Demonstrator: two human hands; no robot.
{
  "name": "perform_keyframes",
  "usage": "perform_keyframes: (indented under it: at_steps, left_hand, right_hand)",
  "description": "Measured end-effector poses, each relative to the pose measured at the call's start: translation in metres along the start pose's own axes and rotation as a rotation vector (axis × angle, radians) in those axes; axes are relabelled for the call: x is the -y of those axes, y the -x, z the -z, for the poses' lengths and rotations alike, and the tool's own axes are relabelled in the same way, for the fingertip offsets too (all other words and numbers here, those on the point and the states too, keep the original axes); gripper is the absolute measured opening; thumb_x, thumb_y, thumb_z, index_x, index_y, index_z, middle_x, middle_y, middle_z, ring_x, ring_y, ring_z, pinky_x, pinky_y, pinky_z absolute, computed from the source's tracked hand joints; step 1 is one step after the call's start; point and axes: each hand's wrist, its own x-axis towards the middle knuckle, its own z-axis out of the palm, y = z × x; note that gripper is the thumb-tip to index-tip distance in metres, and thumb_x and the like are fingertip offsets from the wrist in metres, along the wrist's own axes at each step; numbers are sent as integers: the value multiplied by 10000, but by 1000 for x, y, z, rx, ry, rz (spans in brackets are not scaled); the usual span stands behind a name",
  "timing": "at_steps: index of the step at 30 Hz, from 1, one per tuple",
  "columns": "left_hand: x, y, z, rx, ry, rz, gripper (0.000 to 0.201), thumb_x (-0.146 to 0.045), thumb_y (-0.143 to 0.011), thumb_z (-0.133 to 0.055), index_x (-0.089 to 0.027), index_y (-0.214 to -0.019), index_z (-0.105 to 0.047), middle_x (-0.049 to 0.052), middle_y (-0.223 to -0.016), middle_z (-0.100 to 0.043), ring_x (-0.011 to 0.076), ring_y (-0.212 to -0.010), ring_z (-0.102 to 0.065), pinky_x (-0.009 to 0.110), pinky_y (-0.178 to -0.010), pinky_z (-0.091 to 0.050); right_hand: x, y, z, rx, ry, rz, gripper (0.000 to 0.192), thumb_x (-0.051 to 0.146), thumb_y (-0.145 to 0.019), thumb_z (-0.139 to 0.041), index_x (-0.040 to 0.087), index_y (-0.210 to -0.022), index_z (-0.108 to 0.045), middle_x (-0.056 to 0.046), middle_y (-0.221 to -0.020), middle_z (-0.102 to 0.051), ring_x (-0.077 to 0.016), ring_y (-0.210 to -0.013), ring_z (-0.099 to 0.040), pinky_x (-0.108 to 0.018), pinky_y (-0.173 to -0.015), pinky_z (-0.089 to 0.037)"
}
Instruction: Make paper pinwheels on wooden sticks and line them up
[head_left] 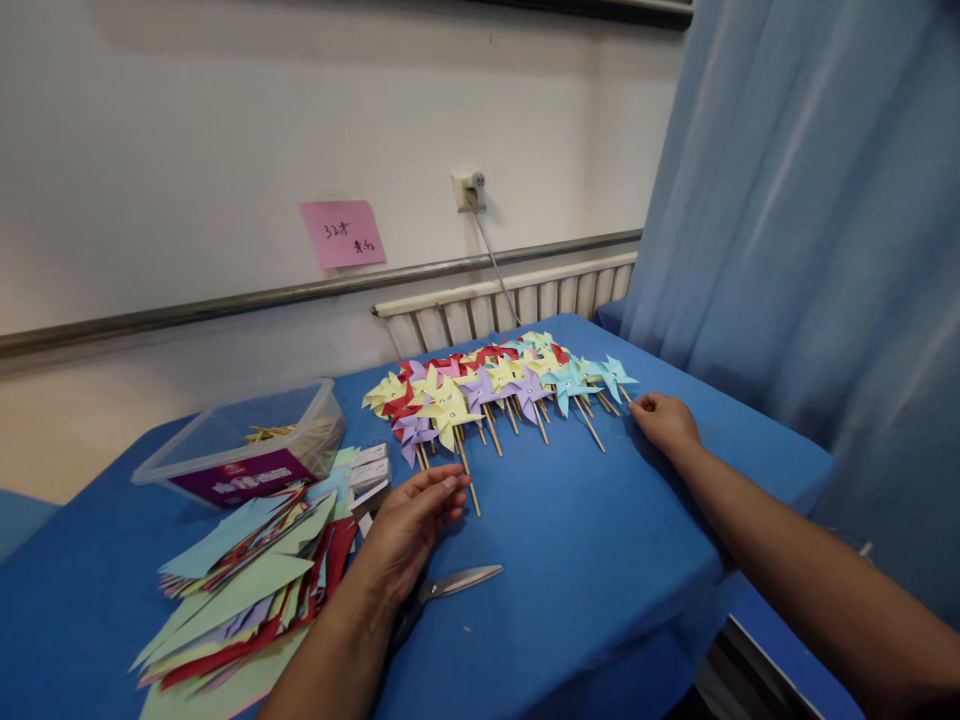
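Note:
Paper pinwheels in yellow, purple, red, pink and light blue lie in a crowded pile on the blue-covered table. My left hand [420,515] is at the front of the pile, its thumb and fingertips closed at the wooden stick of a yellow pinwheel [448,408]. At the pile's right end, my right hand [664,422] pinches the stick end of a light blue pinwheel [613,374]. Below my left hand lies a pair of scissors [461,582], blades pointing right, with its handles partly hidden behind my wrist.
A clear plastic box [240,440] with wooden sticks inside stands at the left. In front of it are stacked coloured paper sheets [247,590] and small white boxes [370,470]. Behind the table are a wall and radiator [525,300]; a blue curtain [787,220] hangs at the right.

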Motion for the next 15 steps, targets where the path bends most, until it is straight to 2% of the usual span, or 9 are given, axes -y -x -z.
perform_keyframes:
  at_steps: [3, 15]
  left_hand:
    - [2, -2, 1, 13, -6, 10, 252, -139, -709, -770, -130, -953, -711, 119, -952, -725, 130, -688, -669, 215, -621, -544]
    - [5, -1, -2, 44, -37, 31, 232, -142, -713, -763, -132, -939, -711, 99, -910, -710, 125, -680, -648, 221, -617, -530]
  right_hand:
    - [0, 0, 0, -12, -19, 2, 277, 408, -844, -507, 192, -833, -679, -46, -760, -695, -176, -676, -597, -264, -558, -340]
    - [4, 1, -4, 53, 52, 9, 226, 395, -816, -534, 218, -784, -673, -46, -754, -686, -191, -682, -588, -277, -551, -312]
